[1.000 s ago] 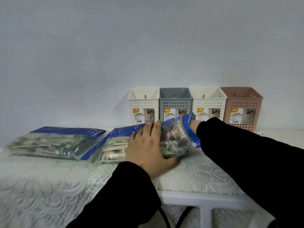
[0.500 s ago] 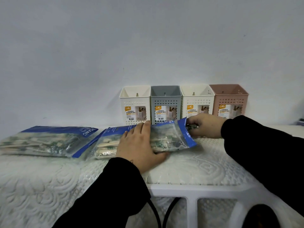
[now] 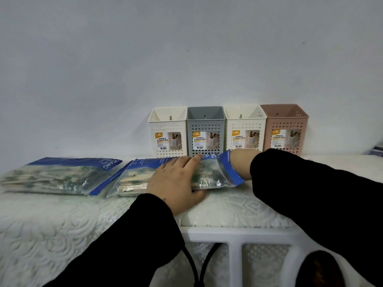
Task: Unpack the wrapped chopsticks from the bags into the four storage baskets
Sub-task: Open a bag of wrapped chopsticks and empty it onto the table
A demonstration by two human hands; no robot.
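Centrally, a clear plastic bag with blue edging [image 3: 209, 175], filled with paper-wrapped wooden chopsticks [image 3: 132, 181], is lain flat on a white quilted padded surface [image 3: 62, 214]. It is pressed down by the left hand [image 3: 176, 181], whose fingers are laid nearly straight and close together over the bag's top, the thumb resting at its near edge. The right hand [image 3: 240, 164] is pushed into the bag's open right end up to the wrist; its fingers are hidden, so their state cannot be told. A second, matching bag [image 3: 60, 175] is seen at left centre, just beside the first. Behind, against the wall, four perforated plastic storage baskets are lined up touching: cream [image 3: 167, 125], grey [image 3: 205, 123], cream [image 3: 245, 123] and pink [image 3: 285, 121].
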